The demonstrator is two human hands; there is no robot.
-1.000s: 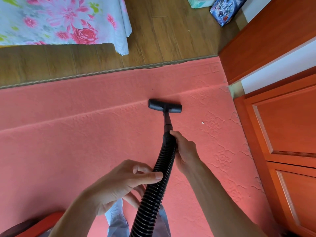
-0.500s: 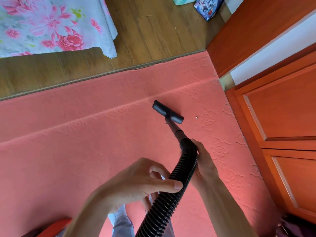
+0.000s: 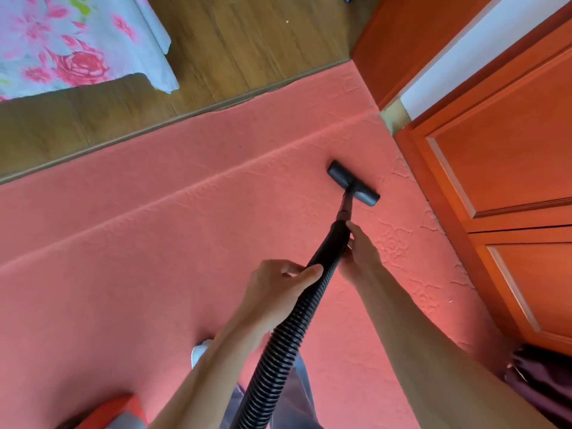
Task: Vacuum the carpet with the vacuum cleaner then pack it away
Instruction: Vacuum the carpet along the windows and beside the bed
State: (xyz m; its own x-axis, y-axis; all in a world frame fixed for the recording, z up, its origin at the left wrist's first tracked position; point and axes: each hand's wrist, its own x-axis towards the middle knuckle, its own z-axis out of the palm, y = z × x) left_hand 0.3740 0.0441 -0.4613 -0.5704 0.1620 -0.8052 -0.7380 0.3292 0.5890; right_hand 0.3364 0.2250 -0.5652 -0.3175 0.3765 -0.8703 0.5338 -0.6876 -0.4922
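Salmon-pink embossed carpet [image 3: 154, 258] fills most of the frame, bordered by a wood floor [image 3: 247, 41] along the top and an orange-red panelled cabinet [image 3: 501, 156] down the right side. A floral bedsheet [image 3: 62, 48] hangs into the upper left corner.

A person works a black vacuum cleaner over the carpet, seen from above. The floor nozzle [image 3: 353, 183] lies flat on the pile right of centre, near the cabinet base but apart from it, angled so that its long side runs roughly along the cabinet's edge; that placement suggests the strip beside the furniture is being cleaned. A short rigid tube rises from the nozzle to a smooth cuff, from which the ribbed hose [image 3: 278, 345] runs down to the bottom edge of the frame.

The right hand [image 3: 360, 255] has its grip closed around the cuff, close to the nozzle, where it can best steer and press. The left hand [image 3: 278, 289] sits just behind, thumb laid across the top of the hose and fingers curled under it, apparently carrying the hose's weight and keeping it off the carpet.

A red and grey shape [image 3: 117, 413] at the lower left may be the vacuum's body, though too little shows to be sure. Dark maroon cloth [image 3: 541, 382] lies at the lower right. Vacuuming appears to be under way; packing away is not yet begun.
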